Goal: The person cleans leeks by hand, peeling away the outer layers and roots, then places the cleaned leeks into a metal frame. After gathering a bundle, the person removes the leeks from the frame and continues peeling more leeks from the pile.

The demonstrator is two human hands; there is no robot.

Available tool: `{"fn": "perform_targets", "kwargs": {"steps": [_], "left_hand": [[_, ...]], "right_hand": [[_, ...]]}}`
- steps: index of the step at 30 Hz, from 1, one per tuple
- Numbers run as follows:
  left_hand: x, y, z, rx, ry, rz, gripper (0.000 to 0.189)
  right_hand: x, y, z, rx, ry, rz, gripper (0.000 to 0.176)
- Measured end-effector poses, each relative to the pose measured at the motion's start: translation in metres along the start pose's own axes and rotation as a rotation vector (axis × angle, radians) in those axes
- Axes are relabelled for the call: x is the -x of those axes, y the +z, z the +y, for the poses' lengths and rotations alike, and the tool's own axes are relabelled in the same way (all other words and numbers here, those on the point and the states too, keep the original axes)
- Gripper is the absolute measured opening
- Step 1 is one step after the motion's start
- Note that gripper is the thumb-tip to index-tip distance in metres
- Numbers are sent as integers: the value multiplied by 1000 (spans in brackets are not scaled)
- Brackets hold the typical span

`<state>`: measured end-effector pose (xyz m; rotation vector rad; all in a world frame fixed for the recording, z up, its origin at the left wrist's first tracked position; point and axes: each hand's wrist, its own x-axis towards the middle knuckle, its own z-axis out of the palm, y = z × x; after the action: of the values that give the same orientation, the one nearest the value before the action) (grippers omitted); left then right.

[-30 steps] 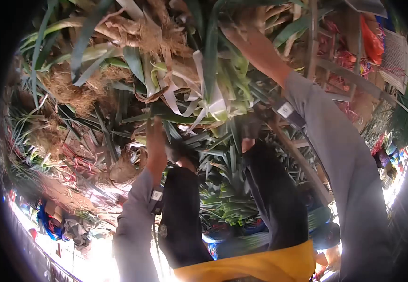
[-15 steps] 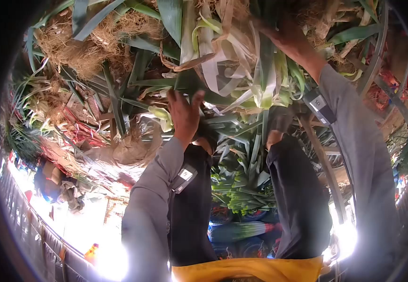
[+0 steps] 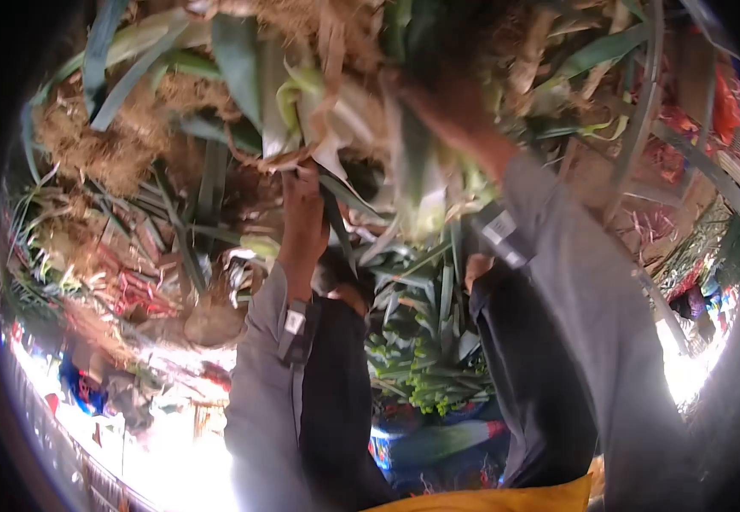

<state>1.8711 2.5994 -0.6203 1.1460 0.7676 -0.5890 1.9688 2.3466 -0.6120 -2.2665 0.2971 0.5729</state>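
Note:
Pale, partly stripped leeks point(image 3: 417, 171) with loose, dry outer leaves hang in front of me at the top middle. My right hand point(image 3: 438, 107) is closed around the leeks near their dark green tops; blur and shadow hide some fingertips. Lower and to the left, my left hand point(image 3: 303, 213) reaches up with its fingers drawn together at a dry leek leaf point(image 3: 280, 160). Its grip is partly blurred. Shaggy brown leek roots point(image 3: 105, 136) lie at the upper left among broad green leaves.
Below, between my dark-trousered legs, lies a pile of cut green leaf ends point(image 3: 442, 367). Leaf scraps and red netting point(image 3: 144, 290) litter the left side. Red plastic point(image 3: 726, 102) and a long curved strip point(image 3: 643, 102) are at the right. Bright light washes out the lower left.
My left hand has risen to the leek leaves, its spread thumb and fingers coming together. My right hand and the leeks have shifted left in view as the camera moved.

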Motion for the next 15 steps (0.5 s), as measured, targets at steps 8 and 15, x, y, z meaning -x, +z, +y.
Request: {"fn": "perform_targets", "kwargs": {"steps": [8, 15], "left_hand": [[15, 30, 20, 121, -18, -206, 71], [68, 18, 18, 95, -123, 55, 20]], "right_hand": [[65, 37, -40, 211, -271, 338, 80], [129, 49, -73, 178, -211, 222, 76]]}}
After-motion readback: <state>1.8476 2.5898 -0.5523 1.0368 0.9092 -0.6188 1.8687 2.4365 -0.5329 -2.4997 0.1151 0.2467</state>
